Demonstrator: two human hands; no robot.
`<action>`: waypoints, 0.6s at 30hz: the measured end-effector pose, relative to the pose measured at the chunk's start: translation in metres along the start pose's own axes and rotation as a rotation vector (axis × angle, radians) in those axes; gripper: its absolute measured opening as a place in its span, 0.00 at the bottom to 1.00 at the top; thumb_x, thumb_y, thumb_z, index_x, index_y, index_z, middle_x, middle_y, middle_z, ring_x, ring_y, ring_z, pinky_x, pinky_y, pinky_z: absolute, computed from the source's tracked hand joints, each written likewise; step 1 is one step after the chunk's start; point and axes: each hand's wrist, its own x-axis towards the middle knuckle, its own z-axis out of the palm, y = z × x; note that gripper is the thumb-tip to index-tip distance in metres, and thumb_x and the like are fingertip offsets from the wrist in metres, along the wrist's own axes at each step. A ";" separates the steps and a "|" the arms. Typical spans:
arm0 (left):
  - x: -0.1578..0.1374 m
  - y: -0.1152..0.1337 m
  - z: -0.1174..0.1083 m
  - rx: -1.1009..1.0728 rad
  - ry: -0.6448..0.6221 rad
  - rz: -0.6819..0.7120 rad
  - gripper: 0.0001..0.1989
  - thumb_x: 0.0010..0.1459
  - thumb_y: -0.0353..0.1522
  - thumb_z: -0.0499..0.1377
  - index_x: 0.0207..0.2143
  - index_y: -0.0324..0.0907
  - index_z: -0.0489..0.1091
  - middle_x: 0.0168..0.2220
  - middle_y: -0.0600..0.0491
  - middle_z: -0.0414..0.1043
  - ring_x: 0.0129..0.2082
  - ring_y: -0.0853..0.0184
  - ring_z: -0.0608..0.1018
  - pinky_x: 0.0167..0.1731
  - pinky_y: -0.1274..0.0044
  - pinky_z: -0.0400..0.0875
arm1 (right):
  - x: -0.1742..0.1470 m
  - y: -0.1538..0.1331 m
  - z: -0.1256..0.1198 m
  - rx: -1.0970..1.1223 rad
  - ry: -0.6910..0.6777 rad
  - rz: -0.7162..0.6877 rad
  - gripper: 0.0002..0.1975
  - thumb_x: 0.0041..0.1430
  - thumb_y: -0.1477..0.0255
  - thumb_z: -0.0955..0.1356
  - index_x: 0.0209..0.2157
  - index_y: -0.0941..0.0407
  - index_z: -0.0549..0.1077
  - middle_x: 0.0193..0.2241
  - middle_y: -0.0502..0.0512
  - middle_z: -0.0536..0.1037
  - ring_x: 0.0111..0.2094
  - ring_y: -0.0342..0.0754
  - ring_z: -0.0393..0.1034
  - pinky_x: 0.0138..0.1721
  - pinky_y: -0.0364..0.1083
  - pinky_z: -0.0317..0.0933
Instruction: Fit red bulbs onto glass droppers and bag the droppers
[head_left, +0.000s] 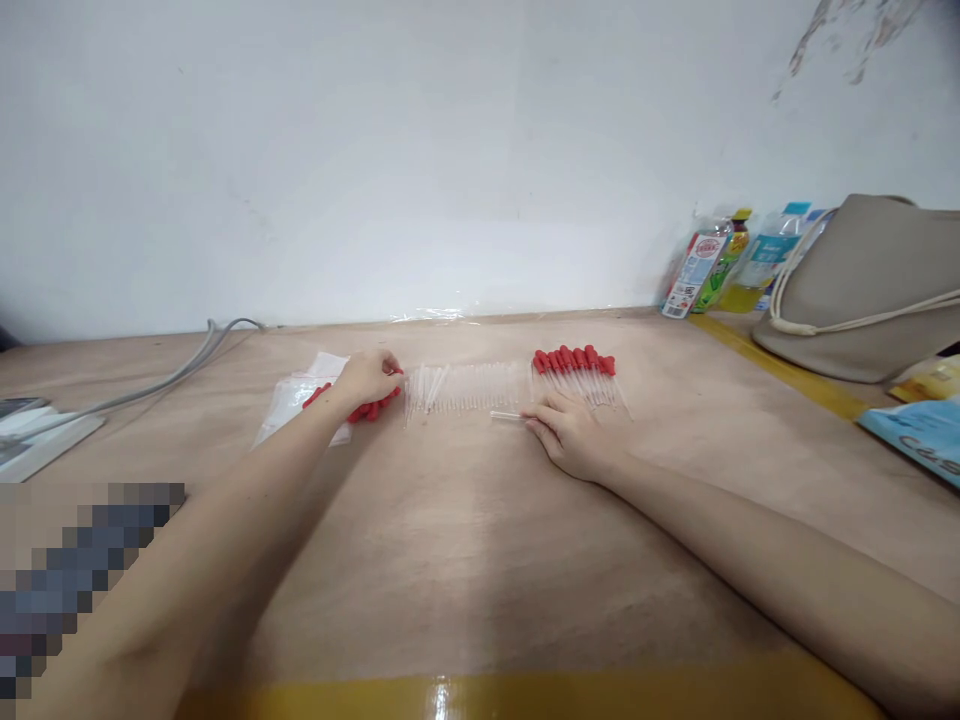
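Observation:
My left hand (369,378) is over a small pile of red rubber bulbs (367,410), its fingertips pinched on one red bulb (398,372). Under that pile lie clear plastic bags (289,400). My right hand (566,435) grips a thin clear glass dropper tube (507,415), which points left, close to the table. Between the hands, a row of bare clear tubes (469,388) lies side by side. Just beyond my right hand is a group of droppers with red bulbs (574,360) on their far ends, partly hidden by my fingers.
Drink bottles (697,270) lean against the wall at the back right, beside a grey bag (862,290) with a cord. A blue packet (915,435) lies at the right edge. A grey cable (172,378) crosses the left side. Yellow tape (480,695) marks the near edge.

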 end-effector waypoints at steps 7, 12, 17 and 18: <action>-0.039 0.015 0.019 -0.291 0.174 0.315 0.15 0.52 0.37 0.55 0.42 0.41 0.62 0.31 0.53 0.70 0.29 0.69 0.75 0.28 0.77 0.69 | 0.000 -0.003 -0.002 0.106 0.005 0.034 0.08 0.58 0.74 0.59 0.35 0.58 0.69 0.33 0.57 0.72 0.34 0.47 0.65 0.36 0.45 0.59; -0.078 0.017 0.056 -0.415 -0.105 0.280 0.08 0.53 0.34 0.54 0.35 0.40 0.67 0.33 0.50 0.73 0.34 0.66 0.76 0.38 0.72 0.69 | 0.001 -0.005 -0.001 0.117 0.019 0.055 0.11 0.59 0.74 0.58 0.39 0.57 0.69 0.34 0.57 0.73 0.35 0.47 0.66 0.36 0.45 0.59; -0.088 0.011 0.074 -0.467 -0.198 0.303 0.10 0.49 0.34 0.60 0.28 0.40 0.61 0.30 0.52 0.71 0.34 0.66 0.76 0.34 0.74 0.70 | 0.002 -0.009 0.001 0.042 0.054 0.036 0.13 0.60 0.73 0.58 0.42 0.56 0.71 0.32 0.55 0.75 0.33 0.46 0.67 0.37 0.46 0.54; -0.089 0.011 0.074 -0.457 -0.208 0.307 0.11 0.50 0.35 0.60 0.27 0.40 0.60 0.29 0.53 0.70 0.34 0.66 0.76 0.33 0.74 0.70 | 0.002 -0.010 0.001 0.032 0.055 0.039 0.13 0.60 0.72 0.59 0.41 0.56 0.72 0.32 0.55 0.75 0.32 0.45 0.68 0.37 0.46 0.53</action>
